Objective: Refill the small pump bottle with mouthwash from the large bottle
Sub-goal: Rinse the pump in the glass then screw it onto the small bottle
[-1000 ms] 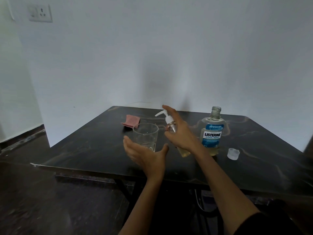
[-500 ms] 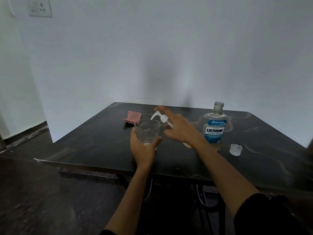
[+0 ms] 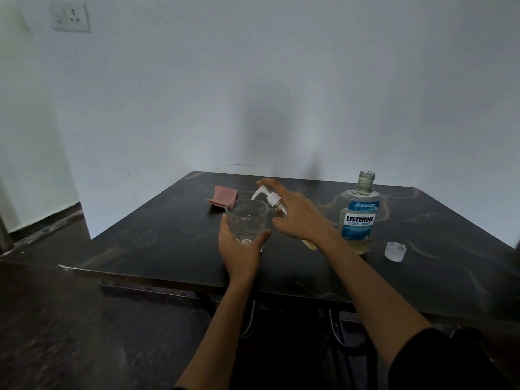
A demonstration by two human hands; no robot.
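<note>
The small pump bottle (image 3: 274, 202) is held tilted above the table (image 3: 168, 235), its white pump head up and its nozzle aimed over the rim of a clear glass (image 3: 246, 220); the right hand (image 3: 298, 218) is wrapped round its body with the forefinger laid across the pump top; the body is mostly hidden behind that hand, with an amber-tinted base showing below the wrist. It looks like light, thin plastic, stiff enough to grip but likely slick if wet, so the body is the place to hold and the collar under the pump the place to twist; the pump stem is the weak part. The left hand (image 3: 242, 249) cups the glass from below and the near side, fingers closed on its lower wall; glass is hard, smooth and breakable, best kept low over the table. Just to the right stands the large bottle (image 3: 358, 218), uncapped, partly filled with pale liquid, probably the heaviest thing here; its cap (image 3: 394, 251) lies near it. A pink cloth (image 3: 223, 196) lies beyond the glass.
</note>
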